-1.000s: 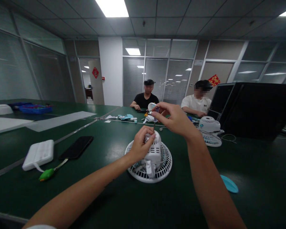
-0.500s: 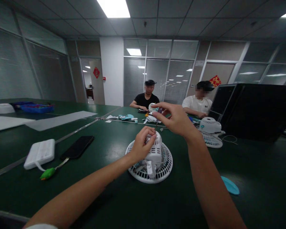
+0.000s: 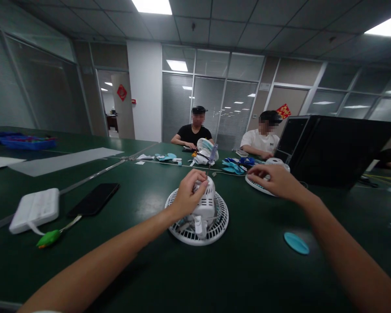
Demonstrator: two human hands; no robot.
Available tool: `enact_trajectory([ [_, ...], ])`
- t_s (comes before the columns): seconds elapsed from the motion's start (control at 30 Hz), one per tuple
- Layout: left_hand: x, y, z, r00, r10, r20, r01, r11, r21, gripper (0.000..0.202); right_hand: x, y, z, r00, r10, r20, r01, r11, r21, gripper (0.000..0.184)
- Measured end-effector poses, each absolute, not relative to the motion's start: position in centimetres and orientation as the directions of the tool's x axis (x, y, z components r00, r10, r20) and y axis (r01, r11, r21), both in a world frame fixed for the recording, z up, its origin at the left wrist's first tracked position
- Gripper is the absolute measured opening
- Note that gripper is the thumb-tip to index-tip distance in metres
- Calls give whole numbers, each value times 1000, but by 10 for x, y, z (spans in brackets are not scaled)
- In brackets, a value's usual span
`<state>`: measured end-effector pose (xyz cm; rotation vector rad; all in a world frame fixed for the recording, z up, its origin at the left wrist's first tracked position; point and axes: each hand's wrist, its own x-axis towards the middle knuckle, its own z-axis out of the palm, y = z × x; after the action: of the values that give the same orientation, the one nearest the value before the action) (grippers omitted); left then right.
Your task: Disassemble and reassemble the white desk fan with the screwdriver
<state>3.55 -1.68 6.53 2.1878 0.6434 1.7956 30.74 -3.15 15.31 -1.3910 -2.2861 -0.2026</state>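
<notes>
My left hand (image 3: 192, 191) rests against the white motor housing (image 3: 207, 204) of a small fan lying on its round grille (image 3: 220, 230). Its thumb and forefinger close around the shaft of a screwdriver (image 3: 213, 154) at the top of the housing. The clear purplish handle stands upright, and its tip is hidden by my fingers. Off to the right, my right hand (image 3: 273, 178) hovers with loosely bent fingers and nothing visible in them. Behind that hand is a second white fan (image 3: 259, 184), partly covered by it.
A light-blue oval piece (image 3: 296, 243) lies at right, near a large black computer case (image 3: 339, 148). A white power bank (image 3: 35, 208) and black phone (image 3: 94, 200) lie at left. Blue parts (image 3: 234, 165) and another white fan (image 3: 203, 152) lie in front of two seated people.
My right hand has let go of the screwdriver and moved right, toward the second fan. My left hand stays on the housing. The view has turned slightly right.
</notes>
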Motion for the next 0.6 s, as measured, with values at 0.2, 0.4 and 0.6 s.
enact_trajectory([
  [0.2, 33, -16, 71, 197, 496, 846, 243, -860, 448, 8, 385, -43, 91, -201, 972, 124, 973, 213, -93, 39],
  [0.4, 33, -20, 72, 186, 499, 846, 259, -856, 447, 10, 419, -70, 55, -118, 990, -75, 959, 94, -266, 50],
  [0.6, 33, -18, 72, 143, 523, 840, 287, -834, 470, 11, 438, -88, 37, -46, 999, 8, 953, 47, -298, 53],
])
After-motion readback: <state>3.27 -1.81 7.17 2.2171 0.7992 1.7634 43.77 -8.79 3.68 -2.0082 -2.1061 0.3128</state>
